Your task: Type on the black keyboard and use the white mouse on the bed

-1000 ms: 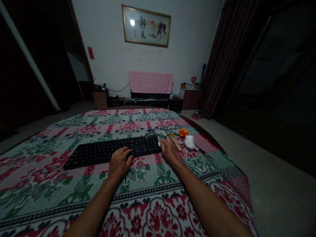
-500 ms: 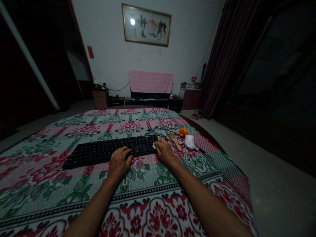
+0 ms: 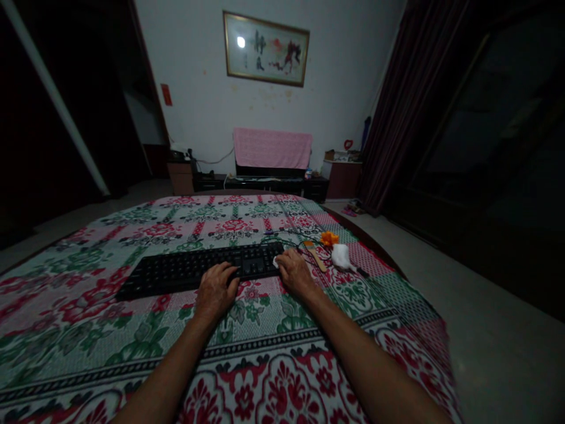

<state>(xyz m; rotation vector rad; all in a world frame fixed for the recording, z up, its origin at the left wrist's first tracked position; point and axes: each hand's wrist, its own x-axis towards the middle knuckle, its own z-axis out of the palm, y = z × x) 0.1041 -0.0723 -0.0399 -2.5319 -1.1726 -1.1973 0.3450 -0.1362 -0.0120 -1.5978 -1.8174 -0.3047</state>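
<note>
A black computer keyboard (image 3: 180,272) lies at a slant on the flowered cloth. My left hand (image 3: 217,287) holds its front edge, fingers curled over the lower keys and thumb against the near side. At the keyboard's right end, my right hand (image 3: 295,271) is closed on a small white wad (image 3: 276,261), which looks like tissue or cotton and presses on the number keys. Most of that wad is hidden by the fingers. Just right of this hand lies a flat brush (image 3: 318,260) with a pale wooden handle and orange head.
Beyond the brush are an orange crumpled item (image 3: 329,238) and a white rounded object (image 3: 340,257) with a dark tip. A black cable loops behind the keyboard. The patterned cloth (image 3: 282,341) covers a rounded table. A pink towel (image 3: 272,148) hangs over a screen by the far wall.
The view has shifted slightly, so everything sits a little lower and to the right. Both hands keep their places on the keyboard, with hardly any visible motion.
</note>
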